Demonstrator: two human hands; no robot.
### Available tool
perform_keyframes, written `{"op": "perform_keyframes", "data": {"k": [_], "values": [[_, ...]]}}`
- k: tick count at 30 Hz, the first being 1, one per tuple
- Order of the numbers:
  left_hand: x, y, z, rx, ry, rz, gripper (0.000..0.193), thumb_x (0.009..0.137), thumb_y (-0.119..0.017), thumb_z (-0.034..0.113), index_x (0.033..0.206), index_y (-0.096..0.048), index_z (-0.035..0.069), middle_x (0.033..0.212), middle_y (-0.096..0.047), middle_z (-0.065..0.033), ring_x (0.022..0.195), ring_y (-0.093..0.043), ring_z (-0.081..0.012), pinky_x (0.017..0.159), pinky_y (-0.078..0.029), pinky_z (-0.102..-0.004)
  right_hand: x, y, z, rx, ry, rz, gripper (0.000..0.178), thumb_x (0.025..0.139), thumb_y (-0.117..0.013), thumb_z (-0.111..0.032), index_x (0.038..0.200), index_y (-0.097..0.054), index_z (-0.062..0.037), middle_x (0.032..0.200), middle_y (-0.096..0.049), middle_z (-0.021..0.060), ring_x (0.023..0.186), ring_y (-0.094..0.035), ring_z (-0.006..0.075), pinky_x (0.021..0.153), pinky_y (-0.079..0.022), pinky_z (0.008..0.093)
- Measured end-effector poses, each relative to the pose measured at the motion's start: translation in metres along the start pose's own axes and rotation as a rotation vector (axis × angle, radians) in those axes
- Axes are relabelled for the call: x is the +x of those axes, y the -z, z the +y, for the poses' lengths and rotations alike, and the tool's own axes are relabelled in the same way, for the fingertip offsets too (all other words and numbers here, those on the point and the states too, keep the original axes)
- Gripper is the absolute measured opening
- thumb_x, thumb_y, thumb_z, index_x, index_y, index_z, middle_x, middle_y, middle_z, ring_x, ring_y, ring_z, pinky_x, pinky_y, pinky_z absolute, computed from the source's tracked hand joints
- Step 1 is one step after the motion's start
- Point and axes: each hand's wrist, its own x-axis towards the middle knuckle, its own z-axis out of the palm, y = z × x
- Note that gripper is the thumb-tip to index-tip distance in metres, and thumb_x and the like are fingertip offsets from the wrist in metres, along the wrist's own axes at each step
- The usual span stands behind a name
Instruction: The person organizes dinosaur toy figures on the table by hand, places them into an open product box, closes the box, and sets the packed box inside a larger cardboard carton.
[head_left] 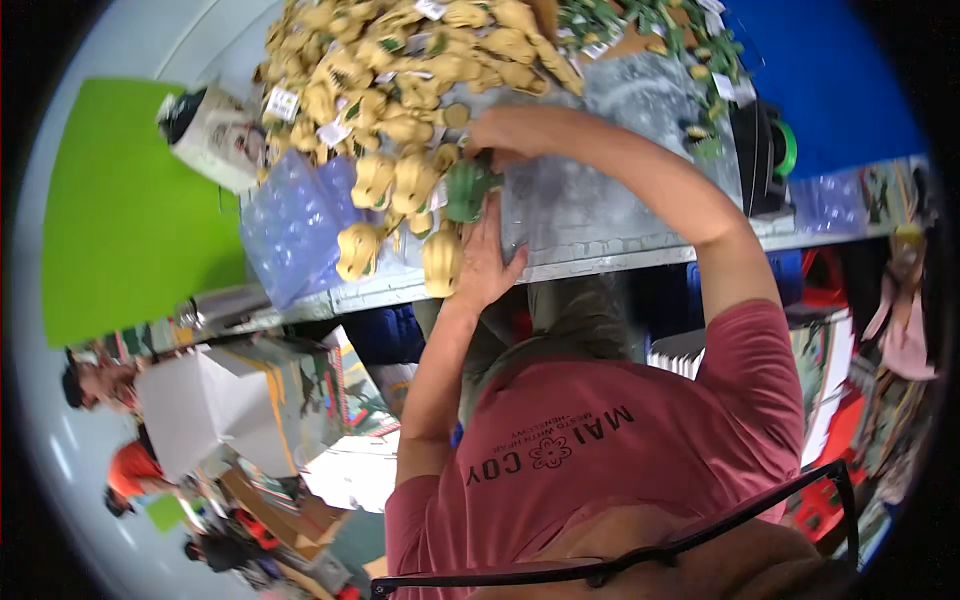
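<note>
My left hand (484,262) lies on the table's near edge with its thumb spread and its fingers stretched forward, their tips beside a green ribbed toy figure (468,192). From the right, my right hand (508,135) bends in over the far end of that green toy, its fingers curled and closed on it; the fingertips are partly hidden. A tan toy figure (442,262) stands just left of my left wrist. More tan toy figures (413,184) are grouped left of the green one, one of them (358,250) near the table edge.
A large heap of tan toy figures (400,75) with white tags covers the far left of the table (620,120). Green toy pieces (610,20) lie at the far right. Clear plastic bags (297,225) sit at the left edge, and a black device (760,160) at the right.
</note>
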Motion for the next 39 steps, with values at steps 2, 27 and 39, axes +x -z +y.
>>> {"op": "perform_keyframes", "data": {"k": [2,27,39], "values": [[0.010,0.000,0.009,0.007,-0.030,-0.055,0.089,0.085,-0.068,0.041,0.155,-0.029,0.002,0.161,-0.028,-0.0223,0.147,-0.029,-0.0418,0.118,-0.022,-0.0566,-0.001,-0.013,0.029,0.002,0.068,0.090,0.034,0.073,-0.075,-0.002,0.107,-0.072,-0.0056,0.086,-0.071,0.0171,0.083,-0.068,0.0370,0.071,-0.053,0.0473],[0.040,-0.032,0.028,0.375,0.040,-0.027,0.106,0.085,-0.069,0.058,0.151,-0.025,-0.012,0.157,-0.027,-0.0337,0.145,-0.027,-0.0478,0.118,-0.023,-0.0559,0.005,-0.052,0.085,0.222,-0.163,0.009,0.058,0.079,-0.058,0.003,0.131,-0.066,-0.0194,0.118,-0.071,0.0158,0.104,-0.067,0.0337,0.086,-0.054,0.0452],[0.045,-0.032,0.031,0.390,0.034,-0.017,0.109,0.082,-0.070,0.062,0.150,-0.027,-0.012,0.154,-0.030,-0.0338,0.143,-0.030,-0.0483,0.115,-0.027,-0.0570,-0.005,-0.055,0.078,0.424,0.216,0.362,0.041,0.079,-0.063,0.000,0.117,-0.071,-0.0108,0.110,-0.072,0.0130,0.101,-0.067,0.0314,0.085,-0.053,0.0413]]}}
